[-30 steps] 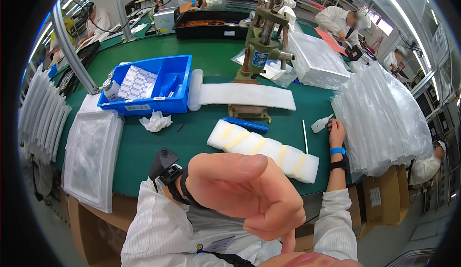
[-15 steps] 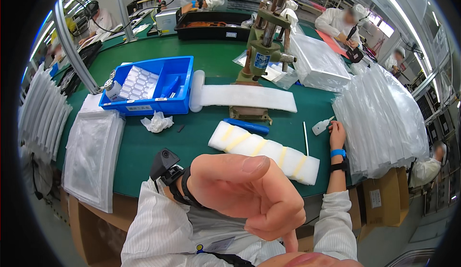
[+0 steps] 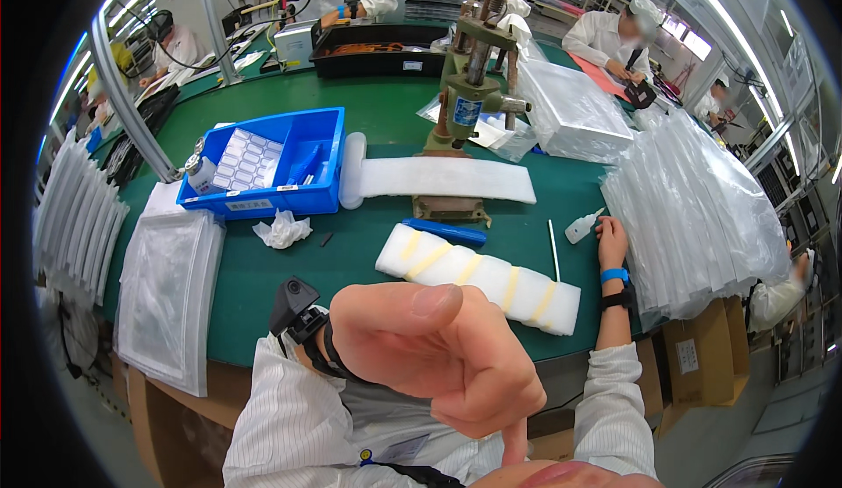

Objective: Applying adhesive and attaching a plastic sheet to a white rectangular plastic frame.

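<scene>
My left hand (image 3: pixel 430 348) is raised close up, well above the table's front edge. Its fingers are loosely curled with the thumb across the top, and one finger reaches down to my face. The palm shows nothing in it. A black strap with a small camera (image 3: pixel 298 298) sits on that wrist. My right hand (image 3: pixel 611 241) rests on the green table, fingers relaxed and holding nothing visible. Just left of it lies a small white dropper bottle (image 3: pixel 581 228), its tip near my fingers. White foam with yellow tape strips (image 3: pixel 478 277) lies beyond my left hand.
A green press (image 3: pixel 469 93) stands behind a white foam strip (image 3: pixel 447 178). At left are a blue bin (image 3: pixel 289 199), crumpled tissue (image 3: pixel 282 230) and flat plastic sleeves (image 3: pixel 167 286). Bagged sheets (image 3: pixel 693 216) crowd the right. A blue tool (image 3: pixel 445 231) and white stick (image 3: pixel 553 249) lie between.
The view has shifted slightly, and my left hand sits a little further left in it. Its pose stays the same. My right hand still rests by the bottle.
</scene>
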Available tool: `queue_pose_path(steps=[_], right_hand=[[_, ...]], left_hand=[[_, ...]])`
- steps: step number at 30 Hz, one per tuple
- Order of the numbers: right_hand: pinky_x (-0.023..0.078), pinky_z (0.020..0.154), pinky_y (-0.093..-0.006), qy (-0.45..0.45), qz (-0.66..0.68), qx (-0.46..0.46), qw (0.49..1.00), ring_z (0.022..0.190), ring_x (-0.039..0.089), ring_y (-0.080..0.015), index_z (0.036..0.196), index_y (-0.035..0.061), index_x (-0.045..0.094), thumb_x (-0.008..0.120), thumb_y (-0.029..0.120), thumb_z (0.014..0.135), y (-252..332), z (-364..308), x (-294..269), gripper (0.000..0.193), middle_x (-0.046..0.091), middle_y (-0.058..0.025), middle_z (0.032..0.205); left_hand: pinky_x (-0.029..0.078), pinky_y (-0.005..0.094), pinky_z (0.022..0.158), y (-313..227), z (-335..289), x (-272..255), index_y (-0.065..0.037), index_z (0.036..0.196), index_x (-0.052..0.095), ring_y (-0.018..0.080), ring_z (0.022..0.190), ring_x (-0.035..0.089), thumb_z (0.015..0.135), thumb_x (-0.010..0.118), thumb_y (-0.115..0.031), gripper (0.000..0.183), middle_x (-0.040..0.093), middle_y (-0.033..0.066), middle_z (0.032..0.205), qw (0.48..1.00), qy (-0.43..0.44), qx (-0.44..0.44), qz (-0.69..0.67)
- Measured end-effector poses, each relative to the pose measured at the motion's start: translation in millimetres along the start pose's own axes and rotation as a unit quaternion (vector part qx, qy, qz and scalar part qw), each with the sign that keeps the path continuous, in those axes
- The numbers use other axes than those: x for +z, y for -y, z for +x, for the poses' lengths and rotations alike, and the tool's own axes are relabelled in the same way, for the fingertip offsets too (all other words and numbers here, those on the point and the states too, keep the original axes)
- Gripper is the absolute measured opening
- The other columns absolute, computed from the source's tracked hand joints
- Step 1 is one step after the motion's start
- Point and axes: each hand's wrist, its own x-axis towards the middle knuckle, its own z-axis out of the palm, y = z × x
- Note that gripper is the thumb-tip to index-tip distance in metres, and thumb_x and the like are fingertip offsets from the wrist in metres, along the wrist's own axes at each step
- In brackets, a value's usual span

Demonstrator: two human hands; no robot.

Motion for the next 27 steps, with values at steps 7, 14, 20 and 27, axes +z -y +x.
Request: queue_pose_path(steps=[7,14,20,27], right_hand=[[0.046,0.061,-0.0276,-0.002,0.007,0.005,1.0,0.064,0.057,-0.0131,0.093,0.0035,0.065,0.049,0.02,0.093,-5.5,1.8,-1.7,0.023,0.062,-0.0042,0.072],[0.045,0.06,-0.0274,0.002,0.004,0.003,1.0,0.064,0.057,-0.0125,0.093,0.0041,0.066,0.049,0.02,0.093,-0.5,0.2,1.3,0.022,0.063,-0.0039,0.072],[0.044,0.061,-0.0249,0.005,0.004,0.01,1.0,0.064,0.053,-0.01,0.095,0.0024,0.065,0.049,0.019,0.096,4.2,-2.2,2.8,0.023,0.06,-0.003,0.073],[0.044,0.061,-0.0248,0.006,0.005,0.0,1.0,0.064,0.053,-0.0098,0.095,0.0027,0.065,0.048,0.019,0.096,1.6,-1.0,0.4,0.024,0.06,-0.0027,0.072]], left_hand=[[0.048,0.0615,0.084,-1.8,4.0,9.1,0.0,0.057,0.044,0.0241,0.054,0.038,0.092,0.023,-0.064,0.076,0.044,0.0127,0.056,0.995,-0.091,-0.021,-0.033],[0.044,0.0503,0.093,-2.9,-0.5,1.3,-0.001,0.065,0.046,0.0189,0.061,0.041,0.096,0.017,-0.06,0.072,0.044,0.0066,0.065,1.0,-0.003,-0.019,-0.001],[0.044,0.0515,0.095,-2.8,0.4,1.4,-0.001,0.065,0.046,0.0188,0.061,0.041,0.096,0.016,-0.06,0.072,0.043,0.007,0.065,1.0,-0.008,-0.022,-0.011],[0.048,0.0628,0.085,-2.8,4.4,7.9,0.002,0.059,0.045,0.0245,0.054,0.038,0.094,0.025,-0.062,0.075,0.045,0.0138,0.058,0.996,-0.079,-0.026,-0.031]])
